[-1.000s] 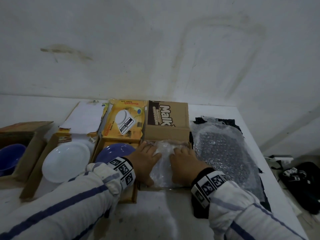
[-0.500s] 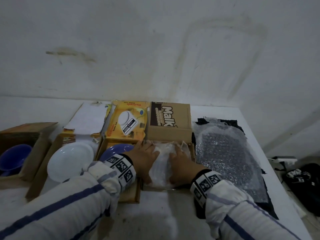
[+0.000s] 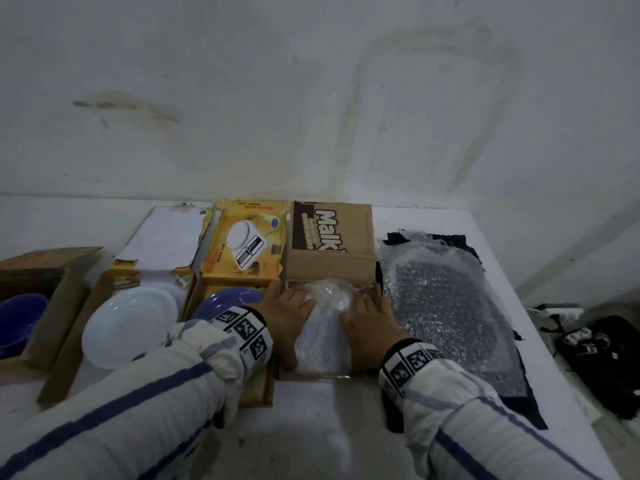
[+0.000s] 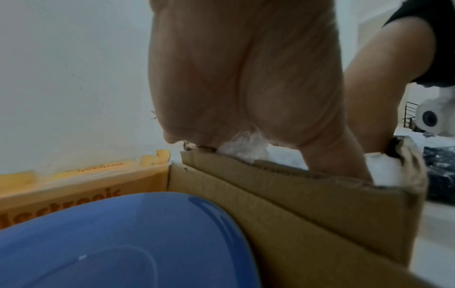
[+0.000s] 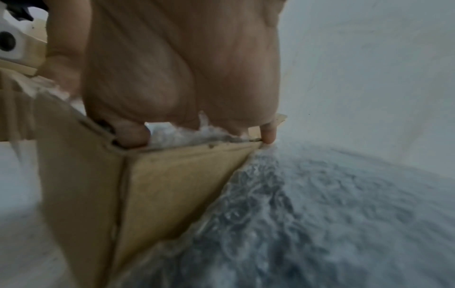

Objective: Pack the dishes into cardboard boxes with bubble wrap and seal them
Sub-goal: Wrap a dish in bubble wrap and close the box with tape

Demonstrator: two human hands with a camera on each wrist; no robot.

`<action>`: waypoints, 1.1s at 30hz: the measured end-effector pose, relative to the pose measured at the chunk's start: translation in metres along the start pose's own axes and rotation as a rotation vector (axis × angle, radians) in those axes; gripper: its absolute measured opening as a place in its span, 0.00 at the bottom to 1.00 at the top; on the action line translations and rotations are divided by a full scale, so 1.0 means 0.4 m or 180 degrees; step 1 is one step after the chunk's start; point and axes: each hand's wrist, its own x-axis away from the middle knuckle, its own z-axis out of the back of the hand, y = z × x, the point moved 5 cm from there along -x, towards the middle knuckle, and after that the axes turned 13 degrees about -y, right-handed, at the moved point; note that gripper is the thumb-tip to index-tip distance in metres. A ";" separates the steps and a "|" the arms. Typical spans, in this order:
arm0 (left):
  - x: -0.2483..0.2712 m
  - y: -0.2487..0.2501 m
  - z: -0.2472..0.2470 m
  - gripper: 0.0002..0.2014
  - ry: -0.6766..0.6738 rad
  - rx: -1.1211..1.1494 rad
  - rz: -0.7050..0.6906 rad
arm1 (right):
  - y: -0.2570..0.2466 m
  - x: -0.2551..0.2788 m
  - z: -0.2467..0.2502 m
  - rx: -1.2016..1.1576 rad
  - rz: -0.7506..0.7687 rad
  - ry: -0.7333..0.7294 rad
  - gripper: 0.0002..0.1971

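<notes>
A bubble-wrapped bundle (image 3: 325, 327) lies in an open brown cardboard box (image 3: 311, 370) whose printed flap (image 3: 332, 244) stands at the back. My left hand (image 3: 287, 317) presses on the bundle's left side and my right hand (image 3: 367, 327) on its right, fingers laid flat and pointing away from me. In the left wrist view my left hand (image 4: 246, 78) bears down on the bundle (image 4: 243, 148) over the box wall (image 4: 307, 204). In the right wrist view my right hand (image 5: 184, 68) covers the bundle (image 5: 177, 134) at the box corner (image 5: 172, 185).
A blue plate (image 3: 225, 299) sits in a yellow box just left of my left hand. Further left are a white plate (image 3: 131, 323) and a blue bowl (image 3: 17, 320) in boxes. A bubble wrap sheet (image 3: 450, 306) on black cloth lies to the right.
Both hands have slid apart from the top of the bundle to its sides, and the wrap now bulges up between them.
</notes>
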 end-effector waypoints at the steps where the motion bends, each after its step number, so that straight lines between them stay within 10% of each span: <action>1: 0.001 -0.002 0.000 0.58 0.0010 0.0034 -0.0021 | 0.006 -0.001 -0.002 -0.0084 0.0042 -0.0013 0.35; 5: 0.014 0.005 0.008 0.55 0.0032 0.0071 -0.0054 | 0.049 0.028 0.012 -0.0867 0.0333 -0.0036 0.30; 9: 0.034 0.012 0.052 0.43 0.0079 0.0219 -0.0097 | 0.151 0.073 0.035 -0.2295 0.0266 0.1037 0.16; 14: 0.033 0.075 0.128 0.26 0.0594 0.1182 -0.0378 | 0.235 0.123 -0.029 -0.1715 -0.0603 0.0894 0.17; 24: -0.046 0.233 0.137 0.16 0.0757 0.2477 -0.0927 | 0.218 0.123 -0.121 -0.1196 -0.0352 0.0855 0.18; 33: -0.015 0.254 0.188 0.22 0.0798 0.4751 -0.1124 | 0.314 0.199 -0.045 -0.2448 0.0063 0.2123 0.09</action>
